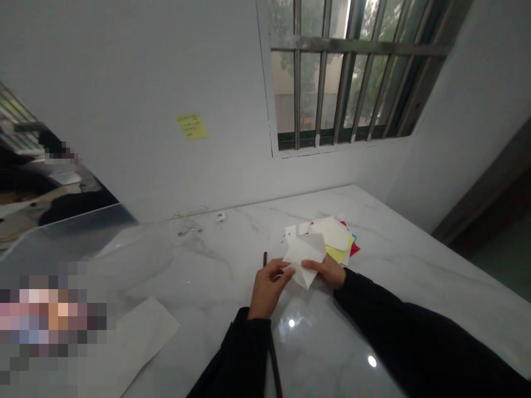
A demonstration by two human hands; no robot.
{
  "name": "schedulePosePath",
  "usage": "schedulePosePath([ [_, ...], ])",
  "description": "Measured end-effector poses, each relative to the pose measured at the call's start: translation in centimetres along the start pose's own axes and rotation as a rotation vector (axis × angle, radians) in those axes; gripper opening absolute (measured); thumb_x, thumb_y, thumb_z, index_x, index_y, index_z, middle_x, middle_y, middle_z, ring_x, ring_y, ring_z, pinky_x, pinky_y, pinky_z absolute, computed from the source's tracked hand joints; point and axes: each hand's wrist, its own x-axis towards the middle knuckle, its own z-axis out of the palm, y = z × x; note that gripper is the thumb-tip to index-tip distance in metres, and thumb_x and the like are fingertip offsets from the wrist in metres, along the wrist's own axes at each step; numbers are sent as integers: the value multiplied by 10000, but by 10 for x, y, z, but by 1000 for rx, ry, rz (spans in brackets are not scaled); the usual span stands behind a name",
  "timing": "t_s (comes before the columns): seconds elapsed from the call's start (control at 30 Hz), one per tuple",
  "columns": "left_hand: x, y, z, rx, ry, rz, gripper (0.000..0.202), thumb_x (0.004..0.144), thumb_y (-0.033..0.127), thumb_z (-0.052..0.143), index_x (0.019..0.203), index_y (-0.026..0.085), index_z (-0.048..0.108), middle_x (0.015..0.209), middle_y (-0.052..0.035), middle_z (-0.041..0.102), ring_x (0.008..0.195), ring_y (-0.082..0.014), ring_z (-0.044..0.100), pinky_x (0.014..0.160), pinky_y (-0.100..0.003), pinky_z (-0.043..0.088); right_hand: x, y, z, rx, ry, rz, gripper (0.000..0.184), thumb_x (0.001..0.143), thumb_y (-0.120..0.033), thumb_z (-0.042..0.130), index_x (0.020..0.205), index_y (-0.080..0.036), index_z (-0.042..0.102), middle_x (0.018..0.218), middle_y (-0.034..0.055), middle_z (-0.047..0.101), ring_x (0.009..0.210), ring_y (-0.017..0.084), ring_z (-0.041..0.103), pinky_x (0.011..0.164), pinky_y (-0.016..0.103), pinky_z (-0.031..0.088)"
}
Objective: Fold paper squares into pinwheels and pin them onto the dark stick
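Note:
A folded piece of white paper (306, 250) is held up over the marble-patterned table between both hands. My left hand (269, 286) pinches its lower left edge with thumb and fingers. On the right side, my right hand (329, 270) grips the paper, its thumb pressed on the front and its other fingers mostly hidden behind. Just beyond the hands lies a pile of coloured paper (338, 253), with white, yellow, red and blue edges showing. A thin dark stick (274, 362) lies beneath my left forearm, its far end visible beside that hand.
A large white sheet (145, 337) lies on the marble table (215, 271) at the left, near a pixelated area. By the wall are a small white square object (220, 216) and thin wire-like strands (189, 225). A yellow note (192, 126) sticks to the wall beside a barred window (344, 72).

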Motion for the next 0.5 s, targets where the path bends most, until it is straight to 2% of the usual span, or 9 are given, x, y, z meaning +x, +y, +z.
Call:
schedulePosePath([
  [0.13,1,-6,-3,-94,92,-66,360,687,359,774,965,157,669,931,-74,695,747,-175,662,685,-271,534,-6,-5,5,-150,37,-61,446,672,-399,796,1055,-200,685,1067,69,718,1010,278,634,941,447,469],
  [0.23,-2,-6,-3,-186,88,-70,676,650,305,802,1262,211,533,1010,-79,686,819,-193,682,737,-288,541,-10,-7,11,-216,77,-52,405,664,-394,801,1010,-210,700,1017,67,727,959,294,646,912,464,480],
  [0.3,-4,-6,-1,-245,68,-105,857,628,268,817,1381,226,411,1039,-93,684,857,-203,687,778,-307,543,-11,-7,16,-204,116,-45,404,676,-396,793,1024,-215,696,1011,73,729,943,299,650,893,466,486],
  [0.37,-5,-8,1,-283,59,-138,908,614,243,825,1403,211,378,1064,-114,686,894,-216,690,805,-319,541,-13,-7,19,-182,130,-45,411,679,-393,794,1034,-216,688,1027,82,725,945,299,648,879,454,490],
  [0.5,-3,-12,1,-295,111,-145,903,592,211,822,1387,183,394,991,-108,715,861,-223,697,781,-317,543,-14,-6,17,-148,27,32,446,636,-466,801,986,-210,693,946,86,729,842,278,654,759,405,512],
])
